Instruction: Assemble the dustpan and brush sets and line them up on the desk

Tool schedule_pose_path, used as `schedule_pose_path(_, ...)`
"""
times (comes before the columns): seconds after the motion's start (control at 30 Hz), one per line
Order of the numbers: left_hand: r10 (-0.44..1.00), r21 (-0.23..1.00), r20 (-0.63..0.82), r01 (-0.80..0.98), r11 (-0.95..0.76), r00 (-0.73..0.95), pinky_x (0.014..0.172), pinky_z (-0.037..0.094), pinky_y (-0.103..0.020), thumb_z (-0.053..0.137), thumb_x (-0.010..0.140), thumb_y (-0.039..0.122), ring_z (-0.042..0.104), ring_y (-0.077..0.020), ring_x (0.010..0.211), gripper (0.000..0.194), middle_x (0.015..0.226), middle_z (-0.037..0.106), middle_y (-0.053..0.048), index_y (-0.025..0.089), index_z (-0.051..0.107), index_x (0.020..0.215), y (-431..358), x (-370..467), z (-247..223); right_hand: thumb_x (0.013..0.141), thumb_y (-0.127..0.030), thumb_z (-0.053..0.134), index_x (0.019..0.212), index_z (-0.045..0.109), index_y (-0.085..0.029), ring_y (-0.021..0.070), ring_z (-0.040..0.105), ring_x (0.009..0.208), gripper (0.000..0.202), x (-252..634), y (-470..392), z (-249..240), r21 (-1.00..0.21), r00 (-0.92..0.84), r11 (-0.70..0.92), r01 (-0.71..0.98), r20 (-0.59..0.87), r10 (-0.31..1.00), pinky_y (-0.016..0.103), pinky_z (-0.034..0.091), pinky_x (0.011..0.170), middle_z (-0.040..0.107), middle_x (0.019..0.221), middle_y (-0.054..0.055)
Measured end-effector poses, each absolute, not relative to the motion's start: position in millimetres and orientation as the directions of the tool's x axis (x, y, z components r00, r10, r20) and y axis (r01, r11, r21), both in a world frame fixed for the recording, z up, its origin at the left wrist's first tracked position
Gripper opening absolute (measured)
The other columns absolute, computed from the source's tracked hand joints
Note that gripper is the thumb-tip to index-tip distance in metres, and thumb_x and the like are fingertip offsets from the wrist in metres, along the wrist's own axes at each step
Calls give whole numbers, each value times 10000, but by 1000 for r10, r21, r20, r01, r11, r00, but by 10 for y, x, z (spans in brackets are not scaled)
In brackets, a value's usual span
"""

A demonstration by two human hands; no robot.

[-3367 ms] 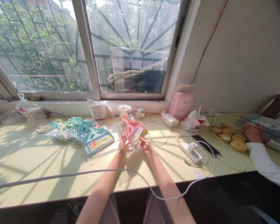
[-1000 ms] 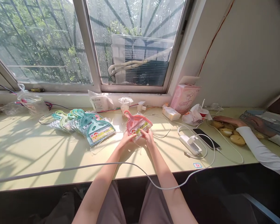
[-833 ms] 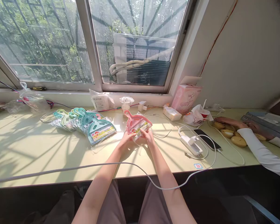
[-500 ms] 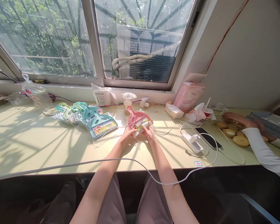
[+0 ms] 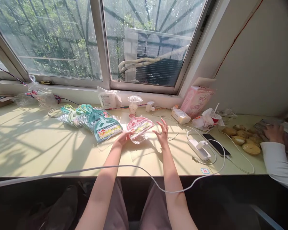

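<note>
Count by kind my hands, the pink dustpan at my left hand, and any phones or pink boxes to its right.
Left hand and right hand: 2
Pink dustpan: 1
Phone: 1
Pink box: 1
Total: 5

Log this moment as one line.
left hand: holding pink plastic dustpan in clear wrapper | right hand: open, beside it | to left: bagged, mostly teal and green dustpan pile

I can read nothing from here; the yellow label point(image 5: 143, 128) on the pink plastic dustpan point(image 5: 135, 120), black lettering point(image 5: 209, 126) on the crumpled white bag point(image 5: 198, 122) and red mark point(image 5: 205, 171) on the small blue-edged sticker point(image 5: 202, 171) are too small.
</note>
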State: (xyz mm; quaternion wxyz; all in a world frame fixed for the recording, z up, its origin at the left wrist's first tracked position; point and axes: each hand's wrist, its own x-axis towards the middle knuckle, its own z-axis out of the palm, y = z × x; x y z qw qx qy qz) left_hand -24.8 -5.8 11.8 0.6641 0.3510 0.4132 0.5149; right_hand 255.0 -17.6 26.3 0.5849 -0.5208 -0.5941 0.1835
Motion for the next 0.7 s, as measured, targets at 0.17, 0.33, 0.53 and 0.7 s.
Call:
schedule_pose_path(0.17,925,864,-298,-345,367,237,829,719,-396,969,692,110,865,-347,981,464,967,868,-153,156,858,1140,-48,-238,96,680,-531,1071,718,860,-307,404,642,1397,310,2643,-170,262,-910,150,357,210,391,908,600,487,1259,789,1294,114)
schedule_pose_path(0.33,943,876,-250,-362,318,222,933,733,-527,917,921,347,844,-393,1190,396,1123,875,-158,246,842,1297,-60,-257,159,615,-575,1088,662,833,-297,384,687,1295,380,2636,-193,300,-943,137,325,79,333,933,542,546,1148,799,1196,111)
schedule_pose_path(0.53,934,930,-237,-215,298,268,921,734,-561,955,801,161,851,-407,1036,553,1067,853,-196,201,849,1342,-113,-204,182,655,-620,1058,661,791,-280,385,697,1302,432,2608,-199,323,-951,181,308,9,304,935,532,539,1161,819,1198,117)
schedule_pose_path(0.7,908,944,-238,-137,299,346,669,707,-405,1008,729,136,799,-282,680,580,861,811,-100,187,862,1288,-129,-157,154,723,-615,1011,695,777,-268,377,618,1476,419,2522,-131,225,-929,206,369,1,362,909,538,481,1273,746,1421,113)
